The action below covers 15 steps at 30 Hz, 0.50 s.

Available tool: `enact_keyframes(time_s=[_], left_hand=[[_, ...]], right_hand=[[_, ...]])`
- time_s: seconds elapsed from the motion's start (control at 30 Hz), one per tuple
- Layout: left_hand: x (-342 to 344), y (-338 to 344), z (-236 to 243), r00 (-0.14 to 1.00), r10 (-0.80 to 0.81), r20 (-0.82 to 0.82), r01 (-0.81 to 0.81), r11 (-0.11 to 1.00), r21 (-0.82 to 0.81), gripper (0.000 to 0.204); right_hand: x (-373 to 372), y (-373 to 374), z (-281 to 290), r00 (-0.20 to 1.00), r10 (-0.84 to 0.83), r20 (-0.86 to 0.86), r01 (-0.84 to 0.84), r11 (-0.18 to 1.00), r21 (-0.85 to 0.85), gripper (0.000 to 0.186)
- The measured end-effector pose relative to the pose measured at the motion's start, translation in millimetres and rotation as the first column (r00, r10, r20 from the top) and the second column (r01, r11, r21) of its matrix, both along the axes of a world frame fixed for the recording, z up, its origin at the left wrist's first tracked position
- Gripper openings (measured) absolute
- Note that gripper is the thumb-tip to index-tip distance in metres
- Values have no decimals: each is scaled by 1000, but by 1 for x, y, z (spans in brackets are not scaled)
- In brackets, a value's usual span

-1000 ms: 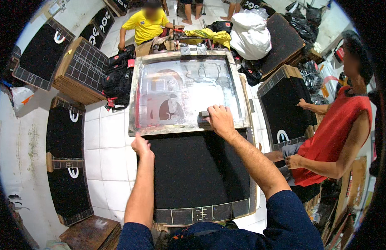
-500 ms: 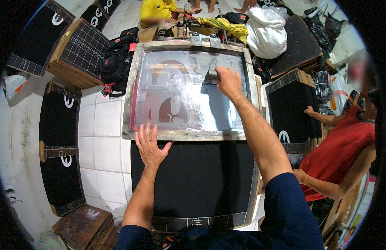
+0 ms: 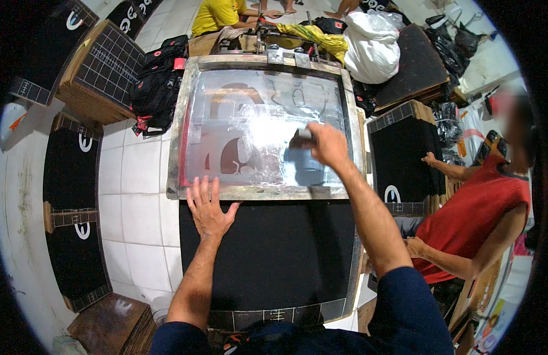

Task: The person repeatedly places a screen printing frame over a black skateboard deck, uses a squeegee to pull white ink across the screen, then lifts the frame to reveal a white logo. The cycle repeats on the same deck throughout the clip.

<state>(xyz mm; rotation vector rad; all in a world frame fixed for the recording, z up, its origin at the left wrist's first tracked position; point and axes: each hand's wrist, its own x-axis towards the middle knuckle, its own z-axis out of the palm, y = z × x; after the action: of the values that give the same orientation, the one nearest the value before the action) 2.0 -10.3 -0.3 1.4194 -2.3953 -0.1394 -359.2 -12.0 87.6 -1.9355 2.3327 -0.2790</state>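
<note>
A framed printing screen [image 3: 355, 136], wooden or metal with a pale mesh and stencilled shapes, lies over the far part of a board covered in black cloth [image 3: 262, 254]. My left hand [image 3: 209, 210] rests with spread fingers on the screen's near-left edge. My right hand [image 3: 327, 145] is closed round a dark squeegee [image 3: 300, 141] over the right half of the mesh, its shadow on the screen. Metal clamps [image 3: 275, 54] sit at the screen's far edge.
Printed black boards [image 3: 72, 171] line the left, beside grid-marked board stacks [image 3: 111, 62]. Black bags [image 3: 158, 89] and a white sack [image 3: 371, 47] lie beyond. A person in red [image 3: 469, 219] stands right by a black-covered stack [image 3: 404, 160]; another in yellow [image 3: 211, 15] sits behind.
My left hand has opened out onto the screen's near edge. My right hand moved up with the squeegee, then back toward me. The screen sits lower over the black cloth than at first.
</note>
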Motion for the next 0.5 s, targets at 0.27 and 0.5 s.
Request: enact_keyframes(time_s=[0.27,0.5], left_hand=[[-1,-1,3,1000,7,19,-7,1000,-11,93],[-2,-1,2,1000,-1,-18,0,999,-36,92]], right_hand=[[-19,-52,-27,982,-74,-175,34,975,-220,43],[55,75,-18,988,-24,-150,-5,982,-189,36]])
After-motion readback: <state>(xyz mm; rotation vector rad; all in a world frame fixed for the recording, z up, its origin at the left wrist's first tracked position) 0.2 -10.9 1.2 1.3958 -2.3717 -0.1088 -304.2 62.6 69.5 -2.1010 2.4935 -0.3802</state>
